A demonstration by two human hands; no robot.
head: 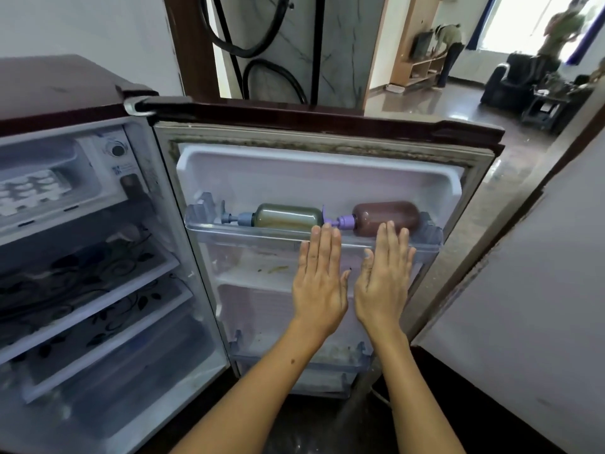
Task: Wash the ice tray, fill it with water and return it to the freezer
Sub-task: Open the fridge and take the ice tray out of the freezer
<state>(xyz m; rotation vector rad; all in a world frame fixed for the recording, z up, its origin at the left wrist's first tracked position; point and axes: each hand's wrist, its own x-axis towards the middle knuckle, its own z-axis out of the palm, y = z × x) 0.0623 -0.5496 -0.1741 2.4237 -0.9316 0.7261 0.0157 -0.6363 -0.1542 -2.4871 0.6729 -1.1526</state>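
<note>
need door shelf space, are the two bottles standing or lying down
Lying down: the greenish bottle and brownish bottle rest sideways, pumps pointing left.

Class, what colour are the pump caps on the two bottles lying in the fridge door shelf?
Purple, clearest on the brown bottle's pump cap, in the head view.

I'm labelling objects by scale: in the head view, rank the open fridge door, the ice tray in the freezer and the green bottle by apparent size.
1. Fridge door
2. Ice tray and green bottle: they look about alike; the tray is cut by the frame edge, so I won't rank them.

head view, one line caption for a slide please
Both bare hands held flat and empty before the open maroon fridge door; white ice tray in freezer.
</note>
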